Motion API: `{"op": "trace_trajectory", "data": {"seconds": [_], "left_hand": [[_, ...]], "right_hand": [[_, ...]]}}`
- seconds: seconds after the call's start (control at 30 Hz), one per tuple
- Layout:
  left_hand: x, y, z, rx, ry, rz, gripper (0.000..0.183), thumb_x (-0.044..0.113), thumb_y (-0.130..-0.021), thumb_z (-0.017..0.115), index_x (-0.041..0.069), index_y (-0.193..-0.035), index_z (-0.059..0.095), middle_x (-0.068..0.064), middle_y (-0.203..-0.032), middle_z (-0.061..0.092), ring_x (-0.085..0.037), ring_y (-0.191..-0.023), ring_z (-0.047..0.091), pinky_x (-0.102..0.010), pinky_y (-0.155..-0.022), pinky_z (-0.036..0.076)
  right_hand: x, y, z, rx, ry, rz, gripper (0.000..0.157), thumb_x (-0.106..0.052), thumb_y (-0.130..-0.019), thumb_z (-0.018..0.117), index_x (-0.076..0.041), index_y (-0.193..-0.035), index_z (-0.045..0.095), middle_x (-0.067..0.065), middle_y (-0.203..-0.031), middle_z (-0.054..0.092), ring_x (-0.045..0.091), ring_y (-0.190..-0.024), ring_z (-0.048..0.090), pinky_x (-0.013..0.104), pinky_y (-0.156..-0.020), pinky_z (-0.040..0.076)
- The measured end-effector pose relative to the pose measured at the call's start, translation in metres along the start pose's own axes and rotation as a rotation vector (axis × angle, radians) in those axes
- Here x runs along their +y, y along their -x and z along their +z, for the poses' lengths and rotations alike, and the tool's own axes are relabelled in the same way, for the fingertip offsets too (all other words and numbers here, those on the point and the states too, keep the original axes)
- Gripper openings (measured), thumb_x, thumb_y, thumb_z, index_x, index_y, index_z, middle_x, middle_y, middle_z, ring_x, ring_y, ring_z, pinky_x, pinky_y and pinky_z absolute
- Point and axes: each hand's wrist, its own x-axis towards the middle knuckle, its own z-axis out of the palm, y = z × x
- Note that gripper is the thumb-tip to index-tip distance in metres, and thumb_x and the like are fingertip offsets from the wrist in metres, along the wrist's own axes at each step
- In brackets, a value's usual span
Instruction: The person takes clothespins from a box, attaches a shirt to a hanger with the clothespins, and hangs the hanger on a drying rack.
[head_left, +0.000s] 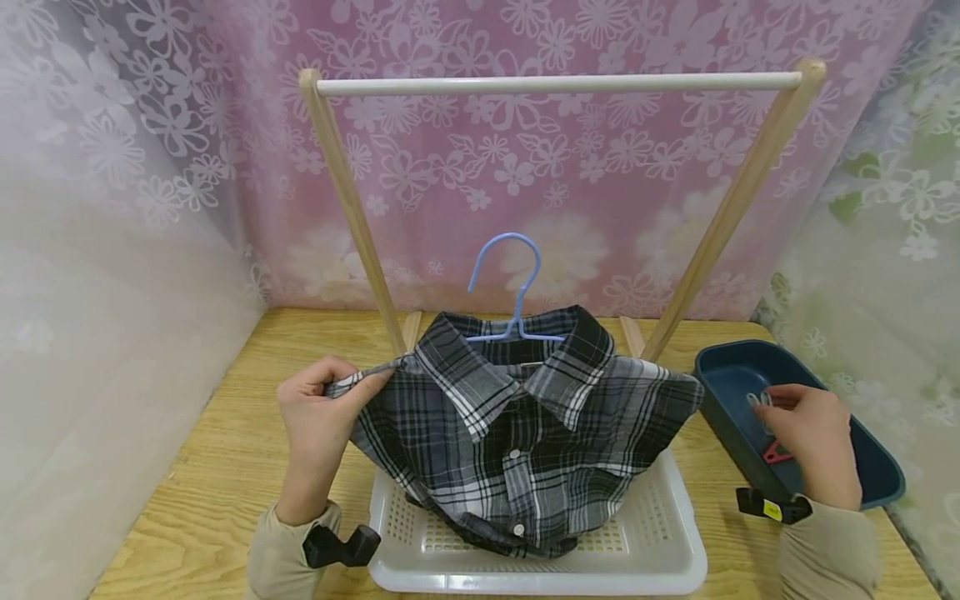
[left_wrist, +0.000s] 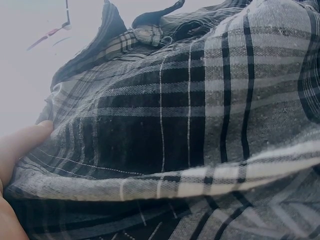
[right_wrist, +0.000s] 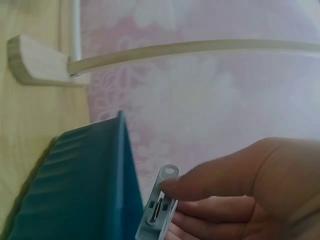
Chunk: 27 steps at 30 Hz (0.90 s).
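A black, grey and white plaid shirt (head_left: 517,450) sits on a light blue hanger (head_left: 517,308), whose hook rises above the collar. My left hand (head_left: 322,408) pinches the shirt at its left shoulder edge, and the left wrist view shows the thumb pressed on that plaid cloth (left_wrist: 135,125). At the right, my right hand (head_left: 817,433) pinches a pale grey clothespin (right_wrist: 160,205) over the dark blue bin (head_left: 720,392). A red clothespin (head_left: 777,452) lies inside that bin. The shirt's lower part hangs into a white plastic basket (head_left: 442,581).
Behind the shirt stands a wooden rack (head_left: 705,242) with a white crossbar (head_left: 555,84). Everything rests on a wood-grain table (head_left: 240,442). Flowered curtains (head_left: 465,167) enclose the back and both sides.
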Motion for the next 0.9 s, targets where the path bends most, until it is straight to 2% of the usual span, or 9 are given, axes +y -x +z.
{"op": "trace_trajectory", "data": {"seconds": [0.1,0.27,0.3,0.37,0.43,0.53,0.63,0.77,0.9], "left_hand": [[0.0,0.0,0.0,0.006,0.004,-0.001,0.026,-0.009,-0.072,0.083,0.003,-0.062,0.062,-0.003,-0.058,0.051,-0.008,-0.051,0.038,-0.022,-0.048,0.031],[-0.002,-0.001,-0.001,0.004,0.01,-0.012,0.026,-0.008,-0.072,0.083,0.003,-0.062,0.062,-0.003,-0.058,0.05,-0.009,-0.05,0.037,-0.022,-0.048,0.03],[-0.002,-0.001,-0.001,0.004,0.013,-0.015,0.026,-0.008,-0.073,0.083,0.003,-0.062,0.062,-0.003,-0.058,0.05,-0.009,-0.05,0.037,-0.022,-0.048,0.03],[-0.003,-0.001,-0.001,0.005,0.016,-0.016,0.026,-0.009,-0.072,0.082,0.003,-0.061,0.062,-0.003,-0.057,0.049,-0.008,-0.05,0.037,-0.022,-0.047,0.03],[-0.002,-0.001,-0.001,0.006,0.017,-0.015,0.026,-0.009,-0.072,0.082,0.003,-0.061,0.062,-0.003,-0.057,0.05,-0.008,-0.05,0.037,-0.022,-0.047,0.031],[-0.002,-0.001,-0.001,0.004,0.011,-0.016,0.026,-0.008,-0.072,0.083,0.003,-0.062,0.062,-0.002,-0.057,0.05,-0.009,-0.05,0.037,-0.022,-0.047,0.031],[0.0,-0.001,-0.001,0.004,0.001,-0.019,0.026,-0.008,-0.072,0.083,0.003,-0.062,0.062,-0.002,-0.058,0.049,-0.009,-0.051,0.037,-0.022,-0.048,0.031],[0.001,0.0,-0.001,0.007,0.002,-0.023,0.026,-0.009,-0.072,0.083,0.003,-0.062,0.062,-0.002,-0.058,0.05,-0.009,-0.05,0.038,-0.022,-0.048,0.031],[0.002,-0.001,-0.001,0.009,0.006,-0.011,0.026,-0.009,-0.071,0.083,0.003,-0.061,0.062,-0.002,-0.057,0.05,-0.007,-0.05,0.039,-0.021,-0.047,0.032]], "right_hand": [[-0.007,0.005,-0.004,0.012,-0.023,-0.019,0.047,-0.022,-0.093,0.066,0.014,-0.122,0.058,0.036,-0.113,0.061,0.037,-0.08,0.064,0.039,-0.055,0.05],[-0.018,0.013,-0.014,-0.002,-0.068,-0.01,0.052,-0.026,-0.094,0.065,0.012,-0.128,0.055,0.035,-0.12,0.058,0.041,-0.091,0.061,0.033,-0.056,0.048],[-0.02,0.015,-0.015,-0.001,-0.074,-0.008,0.053,-0.027,-0.094,0.065,0.011,-0.129,0.055,0.034,-0.121,0.058,0.038,-0.091,0.061,0.032,-0.057,0.048],[-0.023,0.017,-0.019,0.007,-0.081,-0.011,0.055,-0.03,-0.094,0.066,0.01,-0.13,0.055,0.031,-0.119,0.06,0.023,-0.085,0.062,0.029,-0.057,0.048],[-0.027,0.02,-0.021,0.021,-0.111,-0.02,0.056,-0.032,-0.093,0.067,0.008,-0.131,0.055,0.02,-0.109,0.065,0.005,-0.079,0.058,0.025,-0.057,0.048],[-0.032,0.026,-0.025,0.044,-0.178,-0.036,0.056,-0.035,-0.092,0.069,0.005,-0.129,0.057,-0.01,-0.094,0.063,-0.012,-0.072,0.049,0.018,-0.058,0.046],[-0.038,0.032,-0.027,0.071,-0.251,-0.054,0.049,-0.031,-0.09,0.072,0.001,-0.124,0.059,-0.028,-0.086,0.053,-0.013,-0.073,0.051,0.014,-0.059,0.046],[-0.047,0.04,-0.03,0.11,-0.326,-0.106,0.03,-0.019,-0.089,0.074,-0.01,-0.115,0.063,-0.029,-0.084,0.054,-0.011,-0.072,0.054,0.011,-0.061,0.046],[-0.056,0.05,-0.034,0.142,-0.417,-0.156,0.028,-0.006,-0.087,0.074,-0.021,-0.109,0.063,-0.027,-0.085,0.058,-0.009,-0.072,0.057,0.009,-0.062,0.046]]}}
